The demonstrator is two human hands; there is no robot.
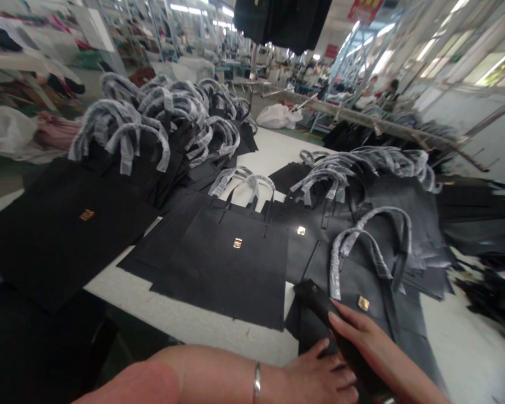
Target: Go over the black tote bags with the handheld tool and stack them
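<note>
My right hand (364,331) grips a long, narrow black piece (317,297) that slants across the front right; what kind of thing it is I cannot make out. Just left of it, my left hand (322,373), with a silver bracelet at the wrist, lies with fingers spread near the lower end of the piece. Beneath both hands is a black bag panel (410,314) with a gold clasp (363,303) and plastic-wrapped handles (368,238). Another black bag panel (227,275) lies left of it, also with a gold clasp (238,243).
Stacked bag panels with wrapped handles (172,106) fill the table's left back; more handles (362,168) stand at the right. A large black panel (63,224) overhangs the table's (151,306) left front edge. Black scraps (492,297) lie far right. A metal rail (395,126) runs behind.
</note>
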